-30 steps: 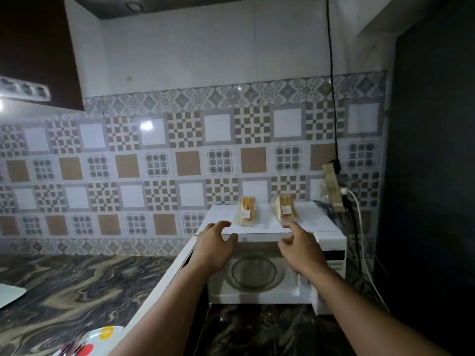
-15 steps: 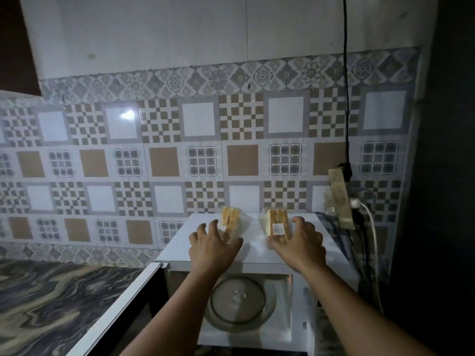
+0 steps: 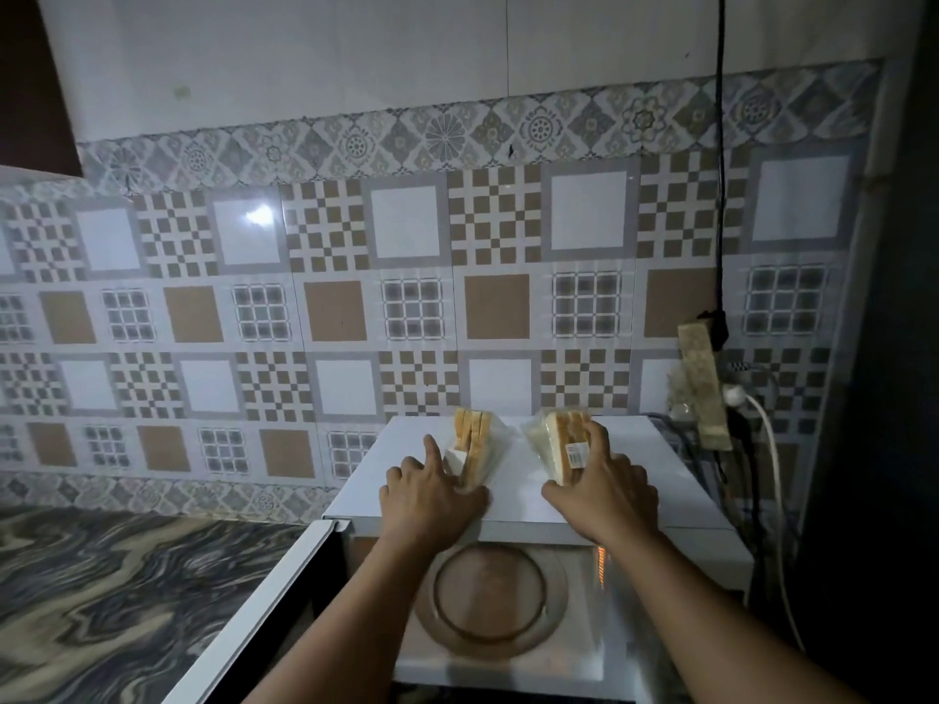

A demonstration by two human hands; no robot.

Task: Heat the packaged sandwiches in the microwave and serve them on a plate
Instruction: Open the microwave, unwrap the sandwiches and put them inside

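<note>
We now have both hands on the two packaged sandwiches, which stand side by side on the white top of the microwave. A second ago our hands hovered at the front edge of that top, short of the packs; since then they have reached forward and closed in. Our left hand curls round the near end of the left sandwich pack, index finger stretched along its left side, and our right hand grips the right sandwich pack, fingers wrapped over its right face beside the small label. Both packs appear to rest on the top, so we judge the grasp made and the lift not yet begun. Below, the microwave door swings open to the left and the glass turntable lies bare inside, ready to take them. To the right a power strip hangs on the tiled wall with its cables, and the marbled table runs off to the left.
</note>
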